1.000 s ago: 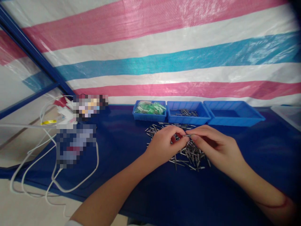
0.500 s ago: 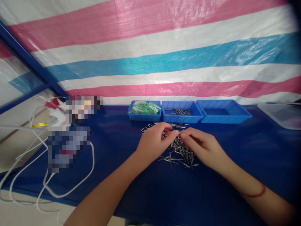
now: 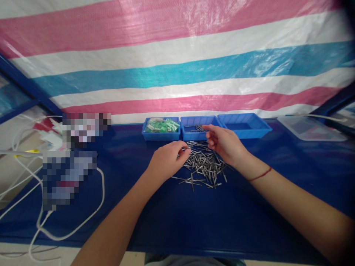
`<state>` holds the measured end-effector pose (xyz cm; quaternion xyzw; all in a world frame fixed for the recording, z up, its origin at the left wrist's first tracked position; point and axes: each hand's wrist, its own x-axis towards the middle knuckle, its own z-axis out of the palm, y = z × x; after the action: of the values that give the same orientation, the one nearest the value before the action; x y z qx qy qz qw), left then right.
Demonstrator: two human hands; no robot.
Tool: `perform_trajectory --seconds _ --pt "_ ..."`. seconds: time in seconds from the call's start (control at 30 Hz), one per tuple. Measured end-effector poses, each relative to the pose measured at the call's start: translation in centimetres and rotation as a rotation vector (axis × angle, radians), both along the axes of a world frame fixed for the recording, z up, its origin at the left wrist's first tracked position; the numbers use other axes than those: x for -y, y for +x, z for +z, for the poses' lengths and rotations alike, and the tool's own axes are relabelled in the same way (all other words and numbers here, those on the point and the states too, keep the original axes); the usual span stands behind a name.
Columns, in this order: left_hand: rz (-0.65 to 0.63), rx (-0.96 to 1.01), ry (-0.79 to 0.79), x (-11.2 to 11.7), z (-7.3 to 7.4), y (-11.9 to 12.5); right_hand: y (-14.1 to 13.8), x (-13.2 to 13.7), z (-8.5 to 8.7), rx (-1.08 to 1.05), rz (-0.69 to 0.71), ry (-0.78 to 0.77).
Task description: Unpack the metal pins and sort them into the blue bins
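Observation:
Thin silver metal pins that look like blind rivets (image 3: 205, 164) lie in a loose pile on the blue table. My left hand (image 3: 168, 159) hovers at the pile's left edge, fingers bent, with a gap between thumb and forefinger; I make out nothing held in it. My right hand (image 3: 226, 144) reaches over the front rim of the middle blue bin (image 3: 194, 136), forefinger stretched out and the other fingers loosely bent. No rivet shows in it, though its thumb is hidden. More rivets (image 3: 198, 128) lie inside that bin, partly behind my fingers.
A left blue bin (image 3: 161, 136) holds green-and-clear plastic packets (image 3: 163, 125). To the right stand another blue bin (image 3: 244, 133) and a clear plastic lid (image 3: 307, 129). White cables (image 3: 102, 184) and blurred-out items occupy the table's left side. A striped sheet (image 3: 177, 77) hangs behind.
My hands were together above the pile and have moved apart. The right one has gone forward to the middle bin; the left has drawn back leftward. The view has shifted slightly.

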<state>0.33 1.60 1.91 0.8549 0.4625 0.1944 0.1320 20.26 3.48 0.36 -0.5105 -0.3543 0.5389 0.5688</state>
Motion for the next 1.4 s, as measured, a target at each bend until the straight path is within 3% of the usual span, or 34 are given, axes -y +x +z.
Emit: perform_trajectory --seconds 0.13,0.23,0.37,0.47,0.67,0.97,1.4 --pt "0.004 -0.157 -0.01 0.1 -0.2 0.0 0.8 1.8 -1.5 -0.03 0.003 0.005" --pt "-0.07 -0.189 -0.026 0.2 -0.1 0.1 1.1 3.1 -2.5 -0.047 -0.073 0.05" --pt "-0.232 -0.201 -0.062 0.5 -0.1 0.4 1.1 3.8 -2.6 -0.019 -0.097 0.112" --pt "-0.271 -0.242 -0.033 0.7 -0.6 0.8 1.1 4.0 -2.3 0.036 -0.077 0.146" --pt "-0.194 -0.362 0.05 1.2 -1.7 1.6 0.8 4.5 -2.3 0.12 -0.076 0.168" --pt "-0.104 -0.407 0.076 1.7 -1.9 2.3 0.6 4.9 -2.9 0.299 0.026 0.178" --pt "-0.093 -0.45 0.105 1.9 -2.5 2.9 0.2 5.6 -2.1 0.458 0.118 0.191"
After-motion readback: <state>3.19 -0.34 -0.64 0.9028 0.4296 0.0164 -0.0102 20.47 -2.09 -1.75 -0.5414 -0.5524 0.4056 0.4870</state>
